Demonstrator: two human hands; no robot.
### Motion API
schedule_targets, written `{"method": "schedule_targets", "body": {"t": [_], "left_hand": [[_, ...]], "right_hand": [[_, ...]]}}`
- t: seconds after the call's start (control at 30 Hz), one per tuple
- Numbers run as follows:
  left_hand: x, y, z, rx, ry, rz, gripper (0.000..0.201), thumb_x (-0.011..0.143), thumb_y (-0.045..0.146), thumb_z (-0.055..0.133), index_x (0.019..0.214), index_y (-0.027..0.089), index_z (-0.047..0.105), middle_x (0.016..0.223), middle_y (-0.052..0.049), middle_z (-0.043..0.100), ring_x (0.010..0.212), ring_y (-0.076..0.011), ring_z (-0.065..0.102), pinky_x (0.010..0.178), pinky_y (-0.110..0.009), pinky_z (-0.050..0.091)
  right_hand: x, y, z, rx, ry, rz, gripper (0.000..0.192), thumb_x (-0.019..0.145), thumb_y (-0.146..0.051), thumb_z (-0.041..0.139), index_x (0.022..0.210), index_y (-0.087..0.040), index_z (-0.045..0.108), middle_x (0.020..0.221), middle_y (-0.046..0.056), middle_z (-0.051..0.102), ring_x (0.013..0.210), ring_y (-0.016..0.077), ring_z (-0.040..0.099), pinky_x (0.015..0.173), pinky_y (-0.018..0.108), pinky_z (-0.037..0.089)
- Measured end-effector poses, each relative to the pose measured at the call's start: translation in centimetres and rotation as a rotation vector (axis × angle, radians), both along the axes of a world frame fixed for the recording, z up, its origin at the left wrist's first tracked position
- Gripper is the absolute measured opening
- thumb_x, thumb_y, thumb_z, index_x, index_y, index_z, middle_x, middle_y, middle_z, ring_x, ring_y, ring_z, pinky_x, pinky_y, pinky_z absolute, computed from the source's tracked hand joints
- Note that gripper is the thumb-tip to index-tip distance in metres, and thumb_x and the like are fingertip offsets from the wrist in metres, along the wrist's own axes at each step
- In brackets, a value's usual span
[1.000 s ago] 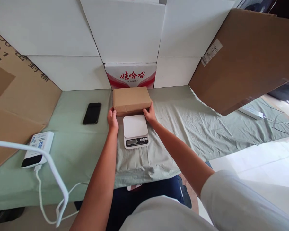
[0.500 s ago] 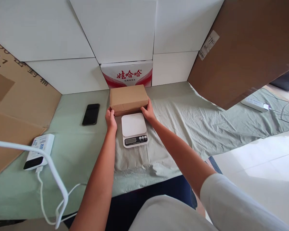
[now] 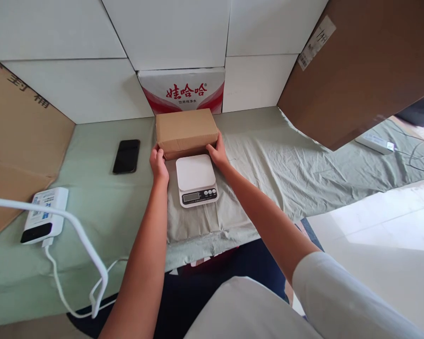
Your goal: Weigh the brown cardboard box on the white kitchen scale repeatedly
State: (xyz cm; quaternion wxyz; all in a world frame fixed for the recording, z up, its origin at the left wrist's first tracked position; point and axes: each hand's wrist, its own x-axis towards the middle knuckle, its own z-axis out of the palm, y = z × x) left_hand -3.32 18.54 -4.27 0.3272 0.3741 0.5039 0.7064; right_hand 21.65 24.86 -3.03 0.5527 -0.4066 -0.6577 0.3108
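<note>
A closed brown cardboard box lies on the green cloth behind the scale. My left hand grips its near left corner, thumb on the front side. At the right end, my right hand holds the box, thumb on the front and fingers around the side. Just in front of the box stands a white digital kitchen scale, its plate bare and its display and buttons facing me. The far fingers of both hands are partly hidden by the box.
A printed white-and-red carton stands behind the box. A black phone and a white power bank with a cable lie to the left. Large cardboard panels flank both sides, one brown at right. A white power strip sits far right.
The view has shifted, so the things appear slightly higher in the picture. Both hands keep their hold on the cardboard box, with no clear movement against the scale.
</note>
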Motion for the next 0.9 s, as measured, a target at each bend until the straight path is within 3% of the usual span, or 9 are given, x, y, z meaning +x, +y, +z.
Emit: {"method": "schedule_targets", "body": {"t": [0.27,0.53,0.9], "left_hand": [[0.1,0.1,0.5,-0.007,-0.003,-0.01,0.062,0.087,0.063,0.069,0.128,0.017,0.068,0.131,-0.012,0.07,0.129,-0.0282,0.065,0.111,-0.04,0.051],[1.0,-0.5,1.7,-0.015,-0.035,0.048,0.056,0.082,0.066,0.071,0.114,0.02,0.07,0.123,-0.01,0.074,0.119,-0.0249,0.068,0.1,-0.033,0.053],[1.2,-0.7,2.2,-0.036,-0.078,0.035,0.053,0.084,0.061,0.072,0.116,0.018,0.07,0.123,-0.011,0.075,0.12,-0.0245,0.068,0.1,-0.033,0.054]], "right_hand": [[0.0,0.2,0.0,-0.019,0.067,0.01,0.076,0.089,-0.046,0.067,0.156,-0.024,0.039,0.161,0.009,0.049,0.153,0.0338,0.043,0.134,0.058,0.029],[0.2,-0.6,0.7,-0.053,0.051,0.024,0.076,0.086,-0.044,0.064,0.156,-0.025,0.04,0.161,0.009,0.051,0.149,0.0321,0.046,0.129,0.055,0.037],[-0.1,-0.9,1.3,-0.035,0.076,0.006,0.076,0.084,-0.04,0.062,0.156,-0.025,0.044,0.159,0.007,0.055,0.147,0.0273,0.05,0.13,0.05,0.038]]}}
